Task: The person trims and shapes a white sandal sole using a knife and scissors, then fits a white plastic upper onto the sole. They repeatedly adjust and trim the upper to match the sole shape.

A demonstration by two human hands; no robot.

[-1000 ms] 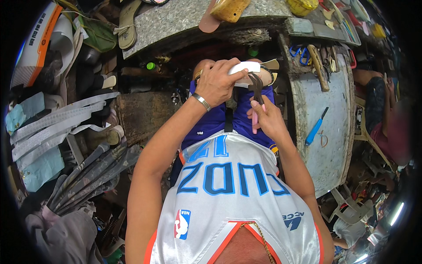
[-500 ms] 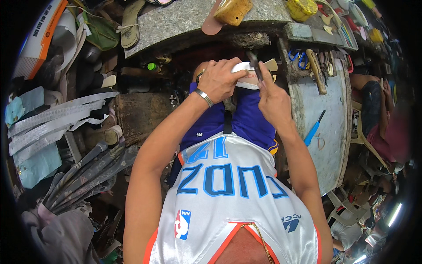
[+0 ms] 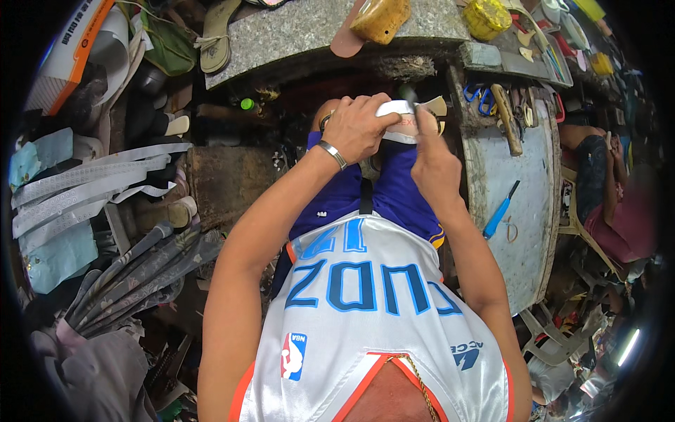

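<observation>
Over my lap, my left hand (image 3: 357, 126) is closed on a white shoe piece (image 3: 402, 126), its fingers across the left end. Faint red print marks the piece's face, and a beige flap (image 3: 436, 107) sticks out at its right end. My right hand (image 3: 434, 165) is closed around a slim dark metal tool (image 3: 412, 105), which stands upright against the shoe piece. Motion blurs the tool's upper end, so its exact kind cannot be made out. The piece's underside is hidden.
A stone-topped bench (image 3: 295, 42) crosses ahead, bearing a yellow-brown block (image 3: 380, 20). On the right side board (image 3: 520, 246) lie a blue-handled blade (image 3: 500, 211), blue scissors (image 3: 479, 97) and a wooden handle (image 3: 506, 119). White strips (image 3: 91, 186) lie left. Another person (image 3: 619, 225) sits far right.
The tool in my right hand has swung to a more upright position, and the right index finger now points more straight ahead. My left hand keeps its hold on the shoe piece.
</observation>
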